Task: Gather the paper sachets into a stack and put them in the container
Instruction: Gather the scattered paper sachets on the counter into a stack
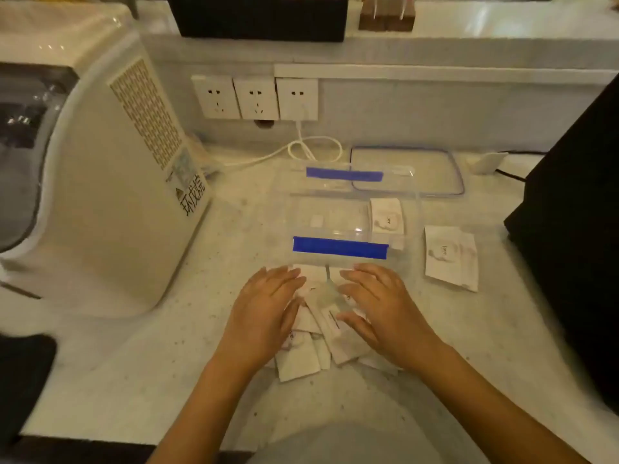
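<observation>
Pressing in from both sides, the left hand (264, 313) and the right hand (378, 309) lie flat with fingers spread over a loose heap of paper sachets (321, 333) on the pale speckled desk (150, 363); neither hand grips anything, and the palms angle toward each other with the sachets fanned out between and beneath them. Just beyond the fingertips stands the clear plastic container (355, 216), its near and far rims marked with blue tape (340, 247). One sachet (387, 216) already lies inside it at the right end. Another small stack of sachets (450, 257) rests on the desk just right of the container, apart from the hands. The container's clear lid (407, 170), edged in blue, lies flat on the far side, partly behind the container. A white appliance (110, 182) with printed characters sits to the left, and three wall sockets (256, 98) line the back wall, a white cable (301, 149) looping down from the rightmost one. A dark object (576, 229) fills the right edge.
</observation>
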